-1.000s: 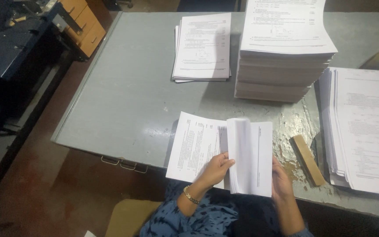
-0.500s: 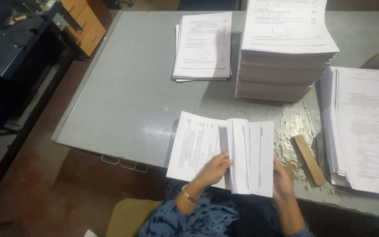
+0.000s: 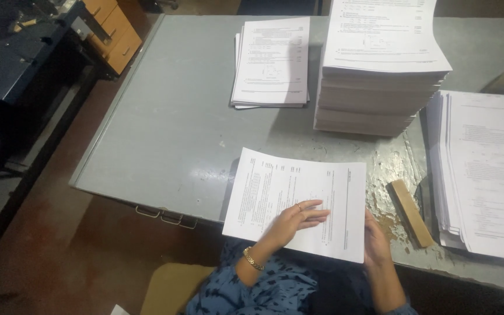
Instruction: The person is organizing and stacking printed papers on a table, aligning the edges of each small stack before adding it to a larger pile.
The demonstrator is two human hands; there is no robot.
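Observation:
A printed paper sheet set (image 3: 298,195) lies flat at the near edge of the grey metal table (image 3: 182,134). My left hand (image 3: 293,220) rests palm down on its lower middle, fingers stretched toward the right. At the sheet's right edge my right hand (image 3: 375,242) touches the margin with its fingers loosely curled. A gold bracelet circles my left wrist.
A tall stack of printed sheets (image 3: 380,64) stands at the back, a thin pile (image 3: 272,61) to its left, and another wide pile (image 3: 488,172) at the right. A wooden block (image 3: 409,213) lies between the sheet and the right pile. A dark machine (image 3: 13,64) and wooden drawers (image 3: 115,26) stand to the left.
The raised, folded-over right half of the sheets has come down flat. My left hand has slid right across the page, pressing it.

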